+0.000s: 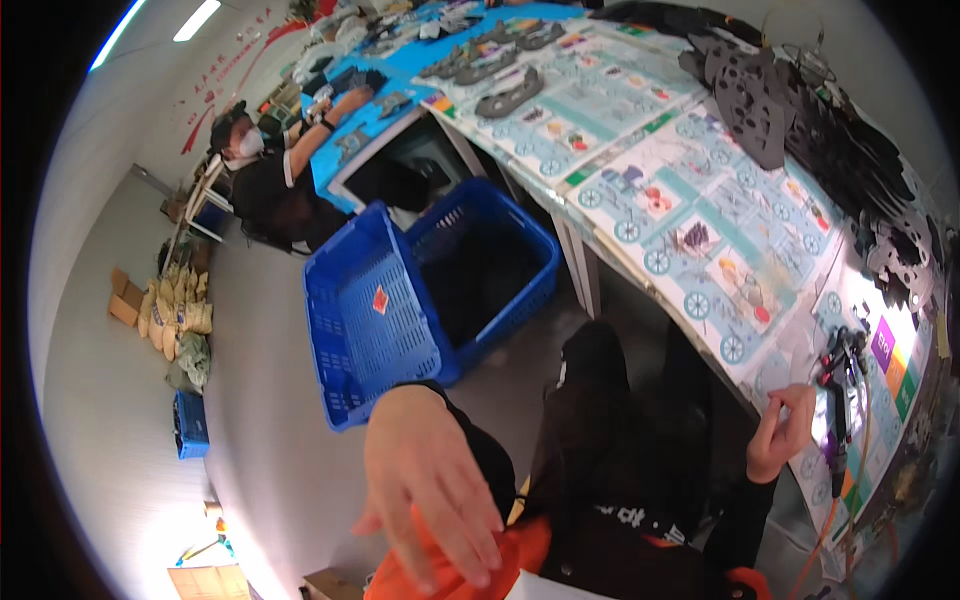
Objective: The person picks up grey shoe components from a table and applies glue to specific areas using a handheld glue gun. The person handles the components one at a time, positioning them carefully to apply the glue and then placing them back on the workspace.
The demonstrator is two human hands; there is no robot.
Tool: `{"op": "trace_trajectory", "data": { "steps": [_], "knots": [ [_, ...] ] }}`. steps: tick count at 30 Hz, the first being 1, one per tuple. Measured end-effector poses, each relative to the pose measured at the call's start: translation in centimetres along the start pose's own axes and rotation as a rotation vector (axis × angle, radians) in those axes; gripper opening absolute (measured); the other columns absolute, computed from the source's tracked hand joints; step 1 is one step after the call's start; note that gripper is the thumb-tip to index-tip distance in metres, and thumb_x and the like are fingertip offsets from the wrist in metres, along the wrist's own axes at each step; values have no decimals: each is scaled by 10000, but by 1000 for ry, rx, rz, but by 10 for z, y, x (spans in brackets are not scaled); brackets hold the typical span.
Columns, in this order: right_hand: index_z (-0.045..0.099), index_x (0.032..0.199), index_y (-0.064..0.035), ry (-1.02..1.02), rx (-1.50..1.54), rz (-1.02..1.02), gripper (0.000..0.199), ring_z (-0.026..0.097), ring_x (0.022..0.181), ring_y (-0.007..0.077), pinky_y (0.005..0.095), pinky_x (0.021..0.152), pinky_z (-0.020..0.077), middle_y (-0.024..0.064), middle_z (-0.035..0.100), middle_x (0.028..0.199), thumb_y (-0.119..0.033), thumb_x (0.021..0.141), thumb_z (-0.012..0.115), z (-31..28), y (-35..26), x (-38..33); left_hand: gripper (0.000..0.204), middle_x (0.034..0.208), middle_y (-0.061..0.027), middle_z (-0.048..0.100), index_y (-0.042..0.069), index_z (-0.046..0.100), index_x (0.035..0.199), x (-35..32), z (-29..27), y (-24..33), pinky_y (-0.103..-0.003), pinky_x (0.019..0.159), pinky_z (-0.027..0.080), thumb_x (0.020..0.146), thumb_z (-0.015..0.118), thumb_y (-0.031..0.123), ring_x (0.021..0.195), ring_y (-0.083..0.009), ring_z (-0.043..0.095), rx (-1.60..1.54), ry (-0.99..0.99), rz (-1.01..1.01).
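Note:
My left hand [430, 490] is open above my lap, its fingers loosely spread and slightly blurred; nothing shows in it. Below it lies orange cloth [515, 550] at my waist. My right hand [783, 432] is at the near edge of the table [670, 290], fingers curled together. Whatever they may hold is too small to make out. Just right of that hand is a black hand tool with red parts [840, 400], with an orange hose running down from it.
Dark grey perforated pieces [745, 100] are piled on the table's far right; similar ones [510, 95] lie farther back. Two blue crates [375, 310] stand on the floor to the left, one tilted. A masked person [265, 170] works at a blue table beyond. Sacks [175, 315] line the left wall.

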State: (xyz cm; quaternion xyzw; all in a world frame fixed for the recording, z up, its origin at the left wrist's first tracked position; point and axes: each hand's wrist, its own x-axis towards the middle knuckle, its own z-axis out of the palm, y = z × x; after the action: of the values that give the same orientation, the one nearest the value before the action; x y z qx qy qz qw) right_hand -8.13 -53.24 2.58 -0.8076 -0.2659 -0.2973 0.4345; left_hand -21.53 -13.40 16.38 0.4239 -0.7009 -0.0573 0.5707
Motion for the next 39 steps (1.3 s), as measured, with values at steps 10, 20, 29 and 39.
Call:
{"op": "trace_trajectory", "data": {
  "steps": [10,20,29,39],
  "knots": [
    [578,1386,94,284,63,11,436,562,891,220,356,846,468,194,612,1162,15,957,580,17,-27,17,653,1102,-135,778,32,485,1592,-53,20,51,-280,704,553,963,661,14,778,-184,699,2390,1911,-951],
    [264,537,-153,-1239,2113,660,859,241,407,159,313,419,190,-26,260,478,-830,1024,58,58,-65,36,985,411,-17,386,119,401,430,15,34,-161,-321,381,263,1035,73,825,344,-166,351,-736,980,-804],
    [451,625,-79,-1091,1559,478,780,376,573,123,289,551,286,-13,415,613,-624,1134,225,31,-39,34,1012,469,-11,423,33,621,664,10,-6,-182,-250,417,283,985,189,890,380,-91,353,-607,804,-1206],
    [693,870,11,-459,459,551,239,519,655,110,274,617,377,40,620,737,-127,1032,584,-43,-43,29,853,1603,-332,442,-155,466,1494,-36,-38,-78,-577,1275,265,1034,617,548,1547,-436,377,1888,329,-1677]
  ]
}}
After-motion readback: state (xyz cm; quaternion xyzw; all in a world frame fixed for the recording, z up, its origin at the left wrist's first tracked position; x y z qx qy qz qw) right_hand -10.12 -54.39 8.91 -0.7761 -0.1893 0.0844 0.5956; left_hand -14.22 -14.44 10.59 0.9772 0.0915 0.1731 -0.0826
